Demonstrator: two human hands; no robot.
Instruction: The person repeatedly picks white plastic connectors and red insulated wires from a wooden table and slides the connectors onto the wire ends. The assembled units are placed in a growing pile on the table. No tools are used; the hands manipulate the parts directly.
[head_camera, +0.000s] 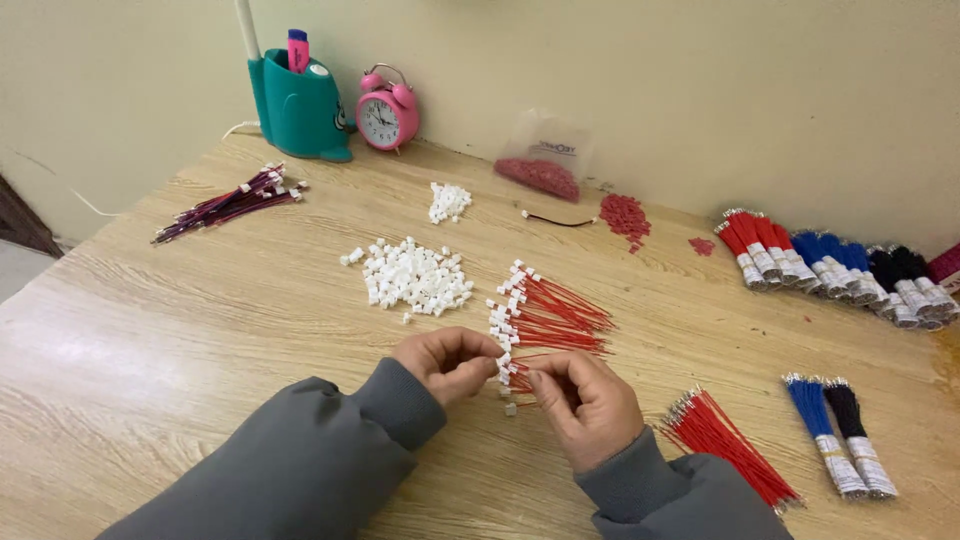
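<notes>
Both hands low centre: left hand (447, 362) pinches white connector (497, 366), right hand (583, 405) pinches red wire (522, 381). Step: fitting wire into connector; next needs fine alignment.

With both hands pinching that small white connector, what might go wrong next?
1. The left hand and right hand work right over the finished red wires with white connectors; a sleeve could scatter them.
2. A loose white plastic connector lies under the hands and could be knocked away.
3. The heap of white connectors is close and might mix with finished pieces.
</notes>
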